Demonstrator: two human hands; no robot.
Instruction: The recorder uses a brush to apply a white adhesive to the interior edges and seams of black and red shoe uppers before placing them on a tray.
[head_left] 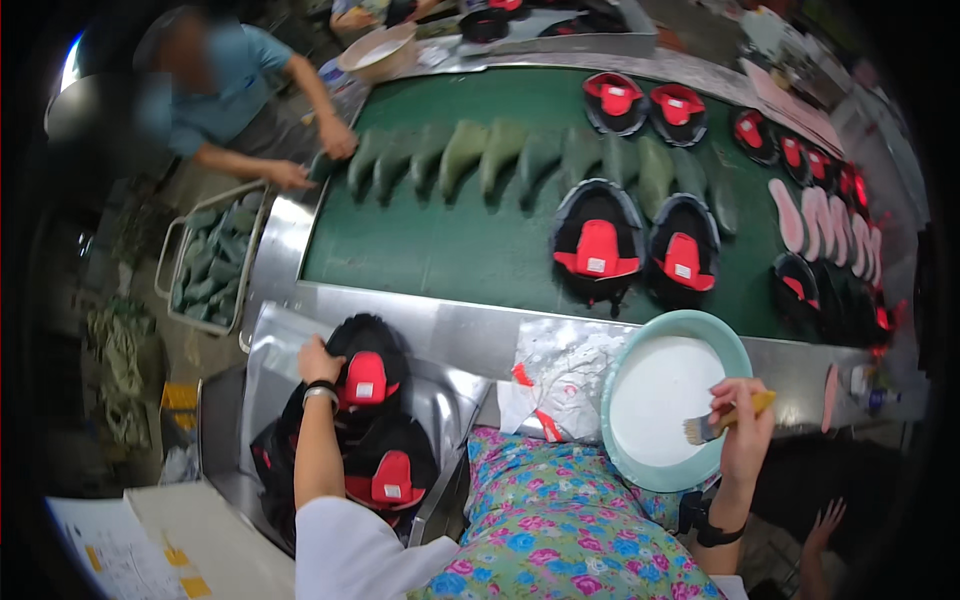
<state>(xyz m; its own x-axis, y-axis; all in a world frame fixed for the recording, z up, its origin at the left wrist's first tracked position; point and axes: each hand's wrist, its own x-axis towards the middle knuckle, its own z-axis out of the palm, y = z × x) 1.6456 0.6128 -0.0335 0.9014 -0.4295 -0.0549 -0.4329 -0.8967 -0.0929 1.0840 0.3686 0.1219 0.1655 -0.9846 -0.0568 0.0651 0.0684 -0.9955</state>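
My left hand (318, 360) reaches into a metal tray (455, 392) at the lower left and grips the edge of a black shoe upper (375, 345) with a red tongue. Another such upper (400, 465) lies nearer in the same tray, among more black pieces partly hidden by my arm. On the right, my right hand (745, 430) is closed round the yellow handle of a flat paintbrush (706, 430). Its bristles are over a pale green basin (737, 345) that holds white liquid (655, 385).
Beyond the steel edge runs a green conveyor belt (430, 250) carrying a row of green shoe lasts (500, 160), several uppers (598, 235) and pink insoles (787, 215). Across at left, a co-worker's hand (338, 138) touches a last near a crate (240, 300) of lasts. Crumpled sheeting (565, 365) lies beside the basin.
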